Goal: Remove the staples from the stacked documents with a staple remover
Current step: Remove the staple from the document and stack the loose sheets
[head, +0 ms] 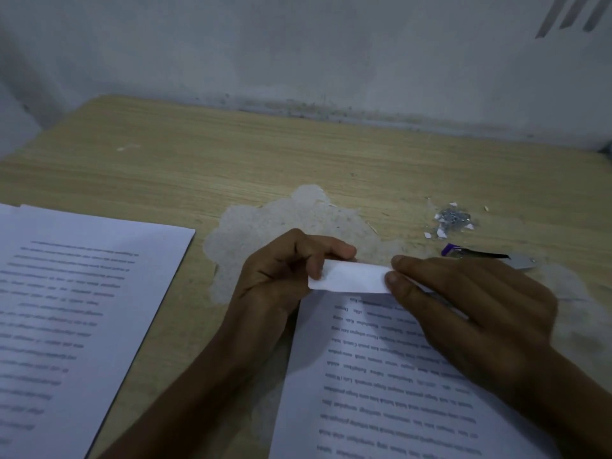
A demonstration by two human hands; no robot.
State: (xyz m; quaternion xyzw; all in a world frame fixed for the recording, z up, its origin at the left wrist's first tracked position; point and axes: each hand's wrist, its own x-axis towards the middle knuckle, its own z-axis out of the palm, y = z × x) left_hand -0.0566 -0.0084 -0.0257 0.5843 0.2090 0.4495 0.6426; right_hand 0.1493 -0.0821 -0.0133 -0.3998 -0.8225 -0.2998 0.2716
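A pale, stained wall fills the top of the view, and a light wood-grain desk butts against it. Part of the desk's surface has peeled away, leaving a rough whitish worn patch near the middle.

On the left of the desk lies a stack of documents, printed text facing up, its sheets slightly fanned at the far edge. To the right and nearer the person lies a second printed document, angled a little, its top edge folded back toward the camera into a narrow white strip.

Both hands are on that strip. The left hand is curled, pinching the strip's left end between thumb and forefinger, with its wrist resting on the desk between the two sets of papers. The right hand reaches in from the right across the page; its thumb and forefinger tips close on the strip's right end, while its other fingers lie fairly straight over the paper. No staple can be made out in the fold.

Just beyond the right hand, the staple remover lies flat on the desk, untouched, with a purple end, a dark body and a grey metal part. Farther back, apart from it, sits a small heap of pulled staples mixed with a few torn white paper scraps.
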